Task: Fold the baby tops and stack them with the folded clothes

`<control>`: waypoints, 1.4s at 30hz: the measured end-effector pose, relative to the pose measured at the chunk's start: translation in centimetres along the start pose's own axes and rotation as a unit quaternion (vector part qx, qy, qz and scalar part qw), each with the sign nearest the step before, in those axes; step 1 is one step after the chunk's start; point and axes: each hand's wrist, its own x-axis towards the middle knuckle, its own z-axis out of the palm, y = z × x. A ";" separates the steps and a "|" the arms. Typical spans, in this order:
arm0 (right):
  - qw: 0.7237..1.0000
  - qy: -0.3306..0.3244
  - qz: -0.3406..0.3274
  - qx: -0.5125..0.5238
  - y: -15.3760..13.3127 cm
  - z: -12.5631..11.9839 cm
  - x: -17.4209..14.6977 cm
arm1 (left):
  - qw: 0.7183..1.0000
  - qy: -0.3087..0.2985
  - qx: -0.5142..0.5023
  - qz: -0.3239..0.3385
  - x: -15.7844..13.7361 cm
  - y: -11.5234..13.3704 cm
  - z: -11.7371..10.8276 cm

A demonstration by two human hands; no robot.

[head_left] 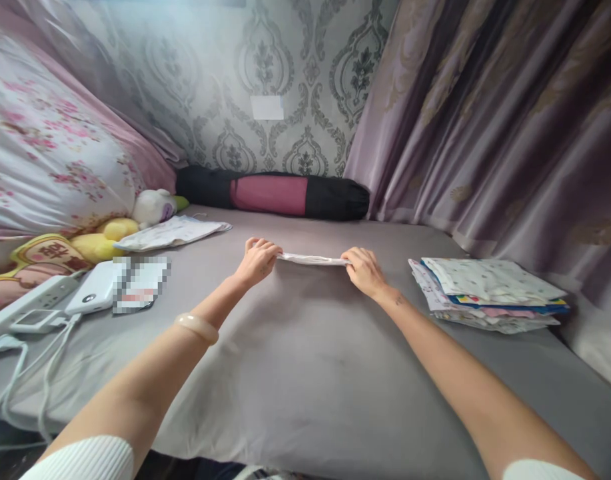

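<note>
Between my two hands a folded white cloth [314,259] is stretched level above the grey bed sheet [305,373], seen almost edge-on. My left hand [260,259] grips its left end, and my right hand [365,270] grips the right end, fingers closed on both sides. What kind of cloth it is does not show. On the right lies a stack of folded patterned cloths [495,283]. Farther back on the left a thin white patterned cloth [172,232] lies flat.
A black and maroon cylindrical bag [270,195] lies along the wall. At left are plush toys [155,208], a power strip [35,303] with cables, a white charger-like device [98,287] and a blurred-out item [140,283]. Purple curtains [485,120] hang at right.
</note>
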 end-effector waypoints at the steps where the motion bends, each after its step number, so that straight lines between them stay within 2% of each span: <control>1: 1.000 -0.003 -0.010 0.001 -0.1 0.2 -0.7 | 1.000 -0.004 -0.003 0.012 -0.8 0.0 0.1; 6: 0.998 -0.039 -0.046 0.007 -0.7 1.0 -3.2 | 0.996 -0.070 -0.014 0.050 -3.5 0.3 0.2; 13: 0.993 -0.102 -0.063 0.016 -1.0 0.7 -5.0 | 0.989 -0.129 -0.029 0.072 -5.1 0.2 0.3; 16: 0.993 -0.107 -0.036 0.027 -1.3 0.7 -4.4 | 0.990 -0.128 -0.033 0.047 -4.6 0.3 0.4; 20: 0.996 -0.077 0.029 0.045 -3.0 1.9 -1.8 | 0.996 -0.082 -0.032 -0.017 -2.4 1.7 1.9; 23: 0.994 -0.077 0.054 0.048 -5.1 3.6 0.4 | 0.997 -0.071 -0.025 -0.014 -0.4 3.4 3.7; 26: 0.990 -0.114 0.070 0.042 -6.7 5.3 1.7 | 0.996 -0.090 0.000 0.004 0.8 4.8 5.1; 31: 0.984 -0.148 0.077 0.055 -7.1 6.8 1.9 | 0.994 -0.106 0.030 -0.001 0.8 5.1 6.5; 42: 0.983 -0.148 0.093 0.054 -7.0 7.7 1.8 | 0.991 -0.131 0.023 -0.024 0.6 4.8 7.6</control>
